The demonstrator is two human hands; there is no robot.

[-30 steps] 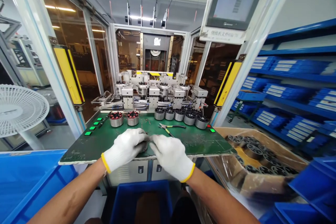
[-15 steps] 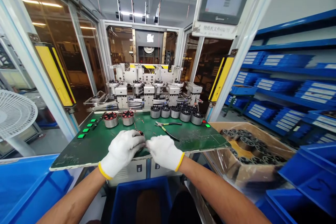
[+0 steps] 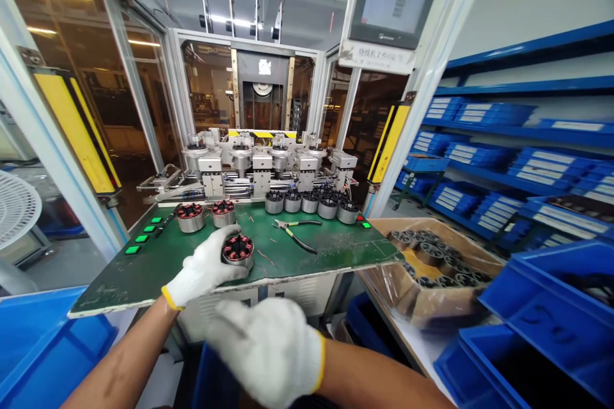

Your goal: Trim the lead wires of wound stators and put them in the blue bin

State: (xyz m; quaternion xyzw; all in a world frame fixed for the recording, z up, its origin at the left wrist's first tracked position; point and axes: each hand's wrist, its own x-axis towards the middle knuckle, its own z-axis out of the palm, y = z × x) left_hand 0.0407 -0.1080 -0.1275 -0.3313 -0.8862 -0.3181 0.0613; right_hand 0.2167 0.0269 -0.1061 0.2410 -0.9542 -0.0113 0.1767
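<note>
My left hand (image 3: 211, 262), in a white glove, grips a motor stator (image 3: 238, 250) from its left side near the front edge of the green bench top (image 3: 163, 268). Red copper windings show inside the stator's metal ring. Closer to the camera is my gloved right hand (image 3: 271, 342), below the bench edge and apart from the stator; motion smears its fingers. Two more wound stators, one on the left (image 3: 190, 217) and one beside it (image 3: 223, 213), stand behind my left hand. A pair of cutting pliers (image 3: 297, 233) lies with handles spread to the right of the held stator.
Several black-topped stators (image 3: 309, 202) stand along the back right of the bench, before the winding machine (image 3: 261, 169). Wire scraps litter the surface. A cardboard box of stator cores (image 3: 432, 262) and blue bins (image 3: 551, 307) are at the right; another blue bin (image 3: 52, 339) is at the left.
My right hand has left the stator and come down toward the camera. My left hand still holds the stator, now in fuller view. The camera view has shifted slightly right.
</note>
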